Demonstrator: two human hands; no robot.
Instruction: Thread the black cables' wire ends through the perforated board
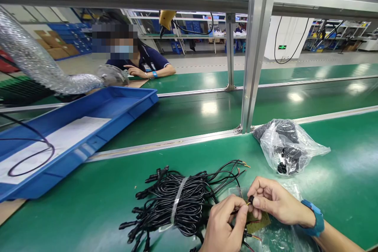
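Note:
My left hand (226, 222) pinches the end of a black cable whose thin yellow wire (248, 203) shows at the fingertips. Thumb and fingers of my right hand (271, 201) close on a small round black cap (251, 199), which meets the wire end. To the left lies a bundle of black cables (189, 201), bound by a pale strap (178, 201), with black connectors at one side and bare coloured wire ends at the other. Below my hands are a small yellowish-brown piece (260, 222) and a clear plastic sheet (280, 232).
Behind my right hand sits a clear bag of black parts (288, 147). A blue tray (88, 149) with white paper stands at the left, below a foil duct (44, 55). A metal post (254, 55) rises from the bench. Across it sits a masked co-worker (147, 61).

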